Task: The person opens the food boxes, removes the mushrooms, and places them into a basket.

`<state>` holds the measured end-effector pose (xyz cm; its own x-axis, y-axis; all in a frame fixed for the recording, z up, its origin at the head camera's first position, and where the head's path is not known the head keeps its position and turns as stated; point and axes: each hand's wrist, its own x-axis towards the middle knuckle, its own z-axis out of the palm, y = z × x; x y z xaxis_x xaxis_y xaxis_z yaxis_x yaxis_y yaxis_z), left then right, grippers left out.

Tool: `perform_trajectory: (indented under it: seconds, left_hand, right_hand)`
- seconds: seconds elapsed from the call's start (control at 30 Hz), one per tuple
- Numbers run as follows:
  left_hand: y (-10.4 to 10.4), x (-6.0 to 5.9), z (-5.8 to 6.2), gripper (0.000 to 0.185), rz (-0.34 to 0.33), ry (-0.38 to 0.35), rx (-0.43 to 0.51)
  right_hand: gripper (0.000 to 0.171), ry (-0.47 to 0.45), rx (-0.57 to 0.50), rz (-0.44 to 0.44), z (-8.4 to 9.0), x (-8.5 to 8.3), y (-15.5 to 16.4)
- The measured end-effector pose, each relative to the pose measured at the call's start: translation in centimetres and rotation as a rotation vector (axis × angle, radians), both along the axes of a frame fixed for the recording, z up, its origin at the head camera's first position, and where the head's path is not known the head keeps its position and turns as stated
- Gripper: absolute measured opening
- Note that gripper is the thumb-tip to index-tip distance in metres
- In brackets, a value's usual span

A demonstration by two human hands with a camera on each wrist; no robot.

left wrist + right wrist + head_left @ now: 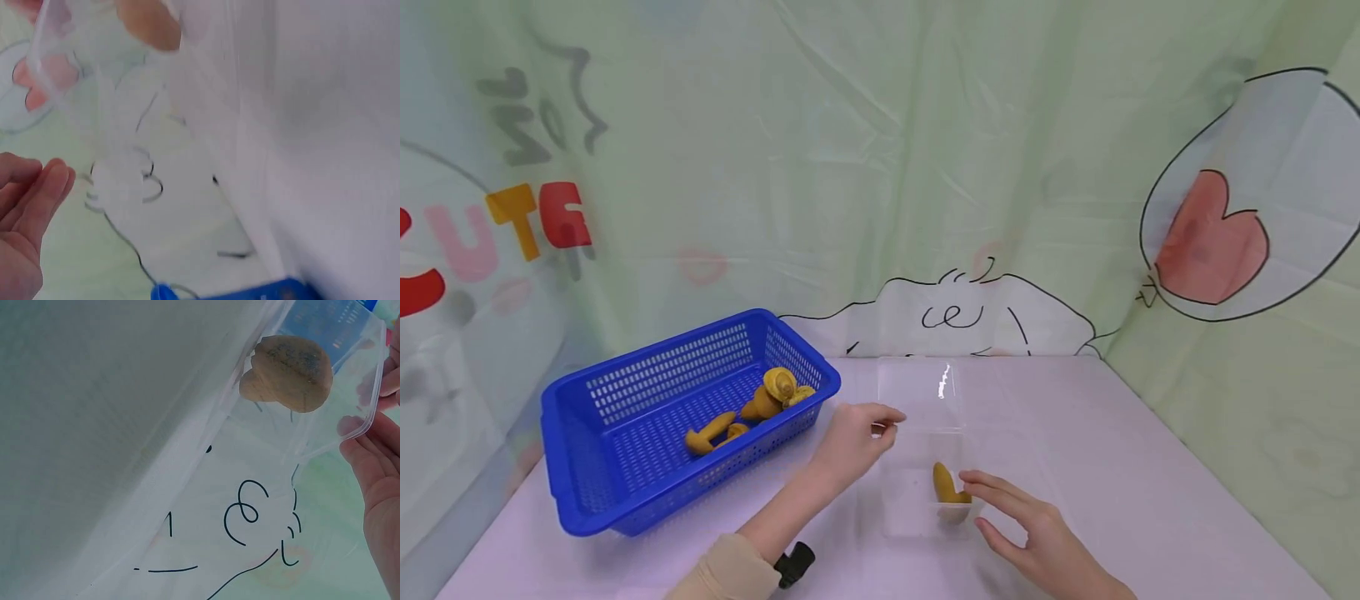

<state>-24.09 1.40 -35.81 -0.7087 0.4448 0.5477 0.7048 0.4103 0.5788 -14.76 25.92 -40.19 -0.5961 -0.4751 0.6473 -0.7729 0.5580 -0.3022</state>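
Note:
A clear plastic box (904, 508) stands on the table in front of me, its transparent lid (917, 392) laid back on the far side. Inside, toward the right wall, lies a yellow-brown mushroom-shaped piece (947, 483), also seen through the plastic as a mushroom-shaped piece (294, 372) in the right wrist view. My right hand (1033, 529) is at the box's right side, fingers extended and fingertips at the rim, thumb apart. Over the box's left side hangs my left hand (856, 442), fingers loosely bent, with nothing visible in it.
A blue perforated basket (576, 467) stands on the left, holding several yellow-brown mushroom-shaped pieces (763, 404). A black object (795, 564) is by the left wrist. Printed curtains (850, 167) enclose the pale table (1097, 458) behind and at the sides.

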Motion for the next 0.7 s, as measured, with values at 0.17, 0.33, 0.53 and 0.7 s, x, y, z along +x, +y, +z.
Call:
perform_trajectory:
  seconds: [0.17,0.33,0.53,0.7]
  left_hand:
    - [2.4,0.5,-1.3,0.018,-0.154,-0.161,-0.127]
    - [4.2,0.5,-2.2,0.024,-0.265,-0.203,-0.249]
    - [5.7,-0.1,-2.8,0.02,-0.313,-0.155,-0.355]
    - [6.4,-0.2,-2.8,0.017,-0.293,-0.139,-0.395]
  right_hand:
    - [0.043,-0.013,0.009,-0.004,0.2,0.0,0.0]
    - [0.039,-0.006,0.003,0.005,0.2,-0.1,0.1]
    - [0.038,0.015,-0.014,0.017,-0.1,-0.1,0.2]
    - [0.037,0.031,-0.022,0.031,-0.2,-0.3,0.2]
